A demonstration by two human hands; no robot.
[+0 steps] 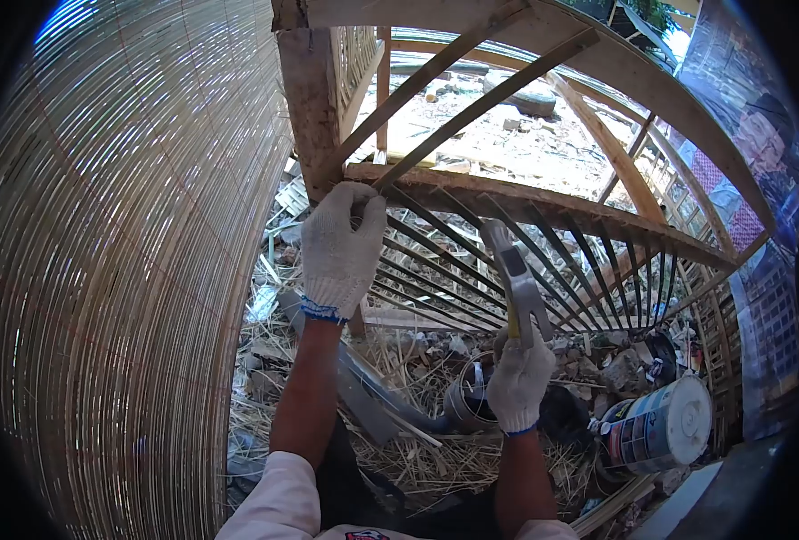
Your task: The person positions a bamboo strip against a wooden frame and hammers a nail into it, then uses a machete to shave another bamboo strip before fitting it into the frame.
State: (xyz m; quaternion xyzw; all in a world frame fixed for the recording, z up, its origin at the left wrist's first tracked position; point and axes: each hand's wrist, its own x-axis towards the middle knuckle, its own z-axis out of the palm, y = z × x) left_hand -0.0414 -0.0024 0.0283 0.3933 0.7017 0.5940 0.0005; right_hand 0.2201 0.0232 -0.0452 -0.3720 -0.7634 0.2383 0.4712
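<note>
My left hand [338, 243], in a white knit glove with a blue cuff, is closed in a pinch at the wooden beam [543, 202]. Its fingertips touch the lower end of a thin slat [489, 108] that slants up to the curved top board; whatever is between them is too small to make out. Wrapped round the handle of a claw hammer [521, 279] is my right hand [519, 382], gloved the same way. The hammer points upward, its metal head just below the beam and apart from it. Several dark slats [453, 238] run down from the beam.
A tall screen of thin reeds [130, 297] stands close on my left. A thick wooden post [314, 108] rises beside the left hand. Below lie straw, rubble, a black bucket [471, 391] and a tipped paint bucket [660, 423]. Printed sheeting [759, 171] hangs at right.
</note>
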